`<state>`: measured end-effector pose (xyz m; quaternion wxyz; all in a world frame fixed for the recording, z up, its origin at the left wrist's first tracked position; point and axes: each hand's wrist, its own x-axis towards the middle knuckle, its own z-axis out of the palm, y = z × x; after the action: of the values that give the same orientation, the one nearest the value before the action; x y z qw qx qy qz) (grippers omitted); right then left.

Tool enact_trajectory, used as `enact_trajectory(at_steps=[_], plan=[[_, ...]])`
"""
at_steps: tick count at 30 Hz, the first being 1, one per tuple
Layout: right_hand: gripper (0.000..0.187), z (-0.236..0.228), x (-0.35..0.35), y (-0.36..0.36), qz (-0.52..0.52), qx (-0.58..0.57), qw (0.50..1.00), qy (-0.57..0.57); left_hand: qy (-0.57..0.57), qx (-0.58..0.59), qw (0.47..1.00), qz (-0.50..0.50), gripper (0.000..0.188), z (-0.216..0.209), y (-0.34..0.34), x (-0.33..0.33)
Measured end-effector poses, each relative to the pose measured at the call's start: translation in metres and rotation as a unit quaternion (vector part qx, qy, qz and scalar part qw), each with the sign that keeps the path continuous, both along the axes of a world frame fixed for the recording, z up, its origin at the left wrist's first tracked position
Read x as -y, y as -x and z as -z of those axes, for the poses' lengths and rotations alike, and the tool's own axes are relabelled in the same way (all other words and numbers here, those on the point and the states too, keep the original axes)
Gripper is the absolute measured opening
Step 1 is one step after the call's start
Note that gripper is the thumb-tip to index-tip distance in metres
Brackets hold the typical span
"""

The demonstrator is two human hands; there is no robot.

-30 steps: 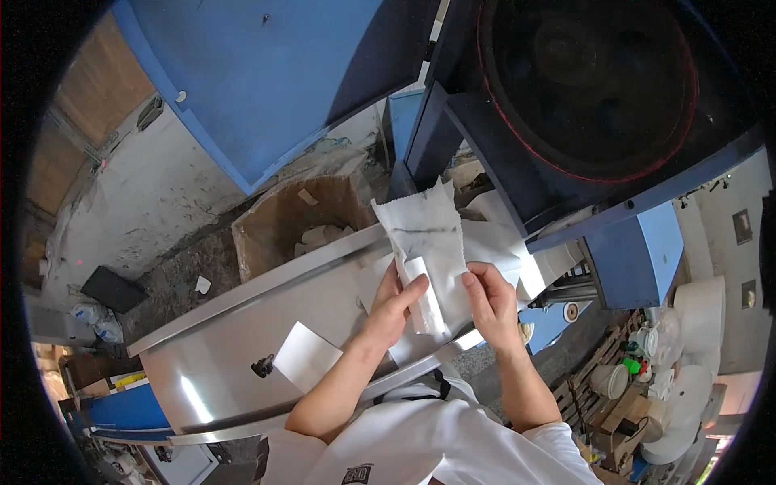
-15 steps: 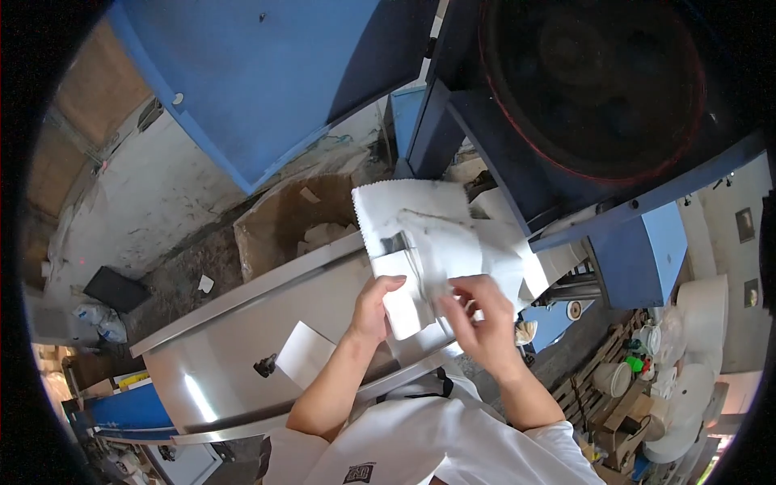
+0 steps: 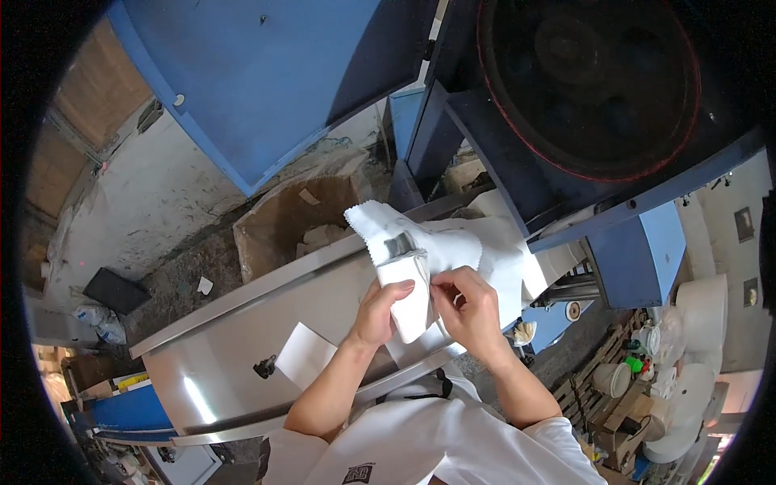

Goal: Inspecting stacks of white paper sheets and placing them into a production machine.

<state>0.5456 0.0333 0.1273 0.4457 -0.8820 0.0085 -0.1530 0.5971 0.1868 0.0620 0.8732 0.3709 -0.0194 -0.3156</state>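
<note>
Above the steel table, my left hand [image 3: 380,314] grips a white packet [image 3: 408,303], with the thumb lying across its face. The packet is block-shaped, and a loose white sheet with a zigzag-cut edge spreads from its far end. A small grey patch shows near that end. My right hand [image 3: 469,309] pinches the loose material along the packet's right side, fingertips pressed together. What lies inside the packet is hidden. More white sheeting [image 3: 503,250] lies beyond my right hand, at the machine's mouth.
The steel table [image 3: 242,347] bears a white card [image 3: 305,356] and a small black clip-like piece [image 3: 264,367]. Behind it stands a carton [image 3: 283,214] with white scraps. Blue machine panels [image 3: 267,73] and a large dark wheel [image 3: 590,81] rise ahead. Wooden pallets [image 3: 590,364] lie to the right.
The white sheet's far end has folded down and narrowed. My right hand has closed into a pinch at the packet's side; my left hand keeps its grip.
</note>
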Motion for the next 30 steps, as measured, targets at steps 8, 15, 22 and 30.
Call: enact_trajectory(at_steps=[8,15,22,30], plan=[[0.011,-0.008,-0.003,0.003,0.009,-0.030,0.999,-0.040,-0.014,0.015,1.000,-0.021,0.039,-0.005,0.002,0.006],[0.012,-0.003,-0.005,0.001,-0.003,-0.013,1.000,0.026,-0.025,0.055,0.998,-0.036,0.029,-0.009,0.005,0.011],[0.013,0.001,-0.004,0.000,-0.006,-0.023,0.998,0.063,-0.078,0.184,0.980,-0.015,0.024,-0.011,0.008,0.014],[0.007,-0.004,-0.003,0.002,0.005,-0.032,0.999,-0.011,0.087,0.017,0.995,-0.039,0.036,-0.001,0.005,0.022]])
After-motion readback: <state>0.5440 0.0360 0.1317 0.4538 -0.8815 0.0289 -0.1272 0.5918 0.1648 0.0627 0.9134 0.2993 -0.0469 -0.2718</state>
